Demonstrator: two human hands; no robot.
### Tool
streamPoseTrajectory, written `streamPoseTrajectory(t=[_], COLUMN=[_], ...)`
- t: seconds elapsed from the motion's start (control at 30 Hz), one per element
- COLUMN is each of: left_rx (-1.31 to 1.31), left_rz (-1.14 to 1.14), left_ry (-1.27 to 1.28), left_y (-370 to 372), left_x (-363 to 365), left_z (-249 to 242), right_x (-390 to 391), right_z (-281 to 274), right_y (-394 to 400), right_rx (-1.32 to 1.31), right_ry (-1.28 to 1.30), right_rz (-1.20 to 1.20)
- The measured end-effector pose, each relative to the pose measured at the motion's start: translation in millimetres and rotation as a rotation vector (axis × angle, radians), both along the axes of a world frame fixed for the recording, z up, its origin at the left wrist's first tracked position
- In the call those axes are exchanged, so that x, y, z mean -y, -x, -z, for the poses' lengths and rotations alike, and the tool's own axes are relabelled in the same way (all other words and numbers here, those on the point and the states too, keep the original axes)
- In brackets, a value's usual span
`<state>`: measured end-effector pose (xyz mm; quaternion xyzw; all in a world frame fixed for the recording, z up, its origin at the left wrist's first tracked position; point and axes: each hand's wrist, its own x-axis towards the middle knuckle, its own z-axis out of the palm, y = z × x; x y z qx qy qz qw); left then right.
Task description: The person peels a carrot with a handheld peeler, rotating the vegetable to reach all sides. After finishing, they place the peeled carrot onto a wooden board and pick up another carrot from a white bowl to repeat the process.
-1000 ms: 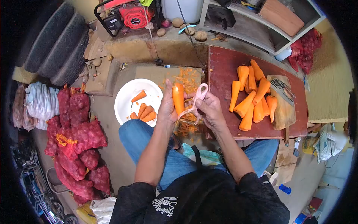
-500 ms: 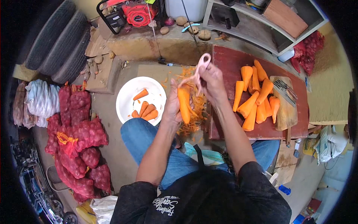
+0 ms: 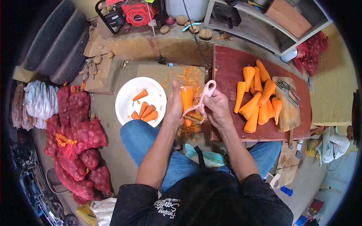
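My left hand is closed on an orange carrot, held upright above the floor. In my right hand is a pink peeler, gripped by its handle, its metal blade lying across the lower part of the carrot. Beneath both hands, orange peelings cover a flat board on the floor. To the left stands a white basin with several carrot pieces inside. Several peeled carrots are piled at the right on a red tabletop.
A wooden cutting board with a metal utensil on it lies beside the carrots. Red mesh sacks are heaped on the left floor near stacked tyres. A red engine and a grey shelf stand at the back.
My right hand has brought the peeler down along the carrot, from above its top to its lower end. The left hand keeps its hold on the carrot, which now stands straighter.
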<state>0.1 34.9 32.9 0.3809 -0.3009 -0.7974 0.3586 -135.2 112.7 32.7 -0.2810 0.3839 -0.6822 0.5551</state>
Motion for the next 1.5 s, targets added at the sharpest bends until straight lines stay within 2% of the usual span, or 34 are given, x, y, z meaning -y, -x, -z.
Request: streamPoseTrajectory(t=[0.13,0.27,0.43,0.53,0.57,0.67,0.8,0.93,0.97,1.03,1.13,1.2,1.3,1.43,1.5], left_rx=[0.054,0.091,0.121,0.115,0.12,0.193,0.241,0.338,0.372,0.325,0.27,0.249,0.135,0.037,0.059], left_rz=[0.115,0.171,0.059,-0.017,-0.043,0.075,0.044,0.001,0.0,0.004,-0.034,-0.054,-0.034,-0.057,-0.088], left_ry=[0.091,0.098,0.107,0.118,0.123,0.158,0.186,0.261,0.282,0.297,0.24,0.193,-0.049,-0.094,-0.111], left_y=[-4,0,-1,4,5,-3,-2,-1,-1,-4,-5,-3,-1,-8,-9], left_x=[-5,-10,-7,-7,-9,-5,1,-7,-8,0,4,8,7,13,13], left_z=[3,-5,4,-9,-11,4,6,4,2,8,11,12,10,11,11], right_x=[27,61,43,37,40,59,75,91,89,80,60,50,53,46,32], right_z=[8,-8,-30,-16,-11,-9,-3,12,17,7,-12,-15,23,24,20], right_y=[18,51,32,16,17,22,20,53,66,78,52,35,38,47,39], right_rx=[0.113,0.059,-0.021,-0.138,-0.097,0.016,0.052,0.151,0.142,-0.061,-0.051,0.092,0.17,0.26,0.258], right_ry=[0.074,0.126,0.073,0.051,0.065,0.106,0.126,0.04,0.053,-0.016,0.072,0.099,0.027,0.077,0.042], right_rz=[0.092,0.194,0.17,0.058,0.073,0.081,0.106,0.273,0.283,0.154,0.112,0.073,0.144,0.235,0.177])
